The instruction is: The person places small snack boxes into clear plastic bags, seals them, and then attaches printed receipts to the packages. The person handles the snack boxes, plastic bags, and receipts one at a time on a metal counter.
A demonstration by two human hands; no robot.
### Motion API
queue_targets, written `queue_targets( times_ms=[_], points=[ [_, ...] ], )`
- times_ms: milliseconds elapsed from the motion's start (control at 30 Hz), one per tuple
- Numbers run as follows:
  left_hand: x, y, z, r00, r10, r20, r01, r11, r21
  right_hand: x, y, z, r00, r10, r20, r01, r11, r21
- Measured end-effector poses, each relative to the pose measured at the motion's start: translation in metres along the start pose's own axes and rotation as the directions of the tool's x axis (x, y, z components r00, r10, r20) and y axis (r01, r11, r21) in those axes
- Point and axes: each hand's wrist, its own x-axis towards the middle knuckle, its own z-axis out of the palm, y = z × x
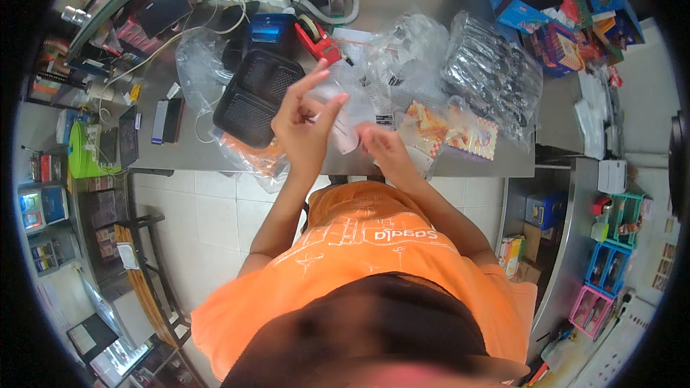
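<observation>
A thin white slip point(346, 138), perhaps paper or film, hangs between my hands above the front of the metal table. My left hand point(305, 118) is raised beside it, index finger and thumb spread apart and the other fingers partly curled. At the slip's edge, the fingertips of my right hand point(388, 152) are pressed together and seem to pinch it. Left of my left hand lies a black plastic food tray point(248, 100) with divided compartments. Printed snack packets in clear plastic point(471, 135) lie right of my right hand.
A red tape dispenser point(316, 39) stands behind the tray, near a blue-black box point(273, 29). Crumpled clear plastic point(410, 50) and a wrapped stack of black trays point(492, 65) cover the right side. A phone point(167, 121) lies left. The table's front edge point(503, 169) is near my body.
</observation>
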Motion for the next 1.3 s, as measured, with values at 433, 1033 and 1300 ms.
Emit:
queue_targets(
  times_ms=[433, 1033, 1300],
  points=[
    [-0.028, 0.004, -0.027, 0.544, -0.583, 0.604, 0.685, 0.724, 0.081, 0.069, -0.07, -0.015, 0.972, -0.089, -0.218, 0.109, 0.991, 0.08],
    [-0.009, -0.015, -0.006, 0.73, -0.473, 0.493, 0.64, 0.725, -0.253, 0.083, -0.06, -0.006, 0.895, -0.424, -0.136, 0.318, 0.822, -0.472],
    [0.017, -0.031, 0.017, 0.869, -0.465, 0.169, 0.494, 0.831, -0.256, 0.095, -0.041, -0.002, 0.864, -0.23, -0.449, 0.127, 0.961, -0.247]
  ],
)
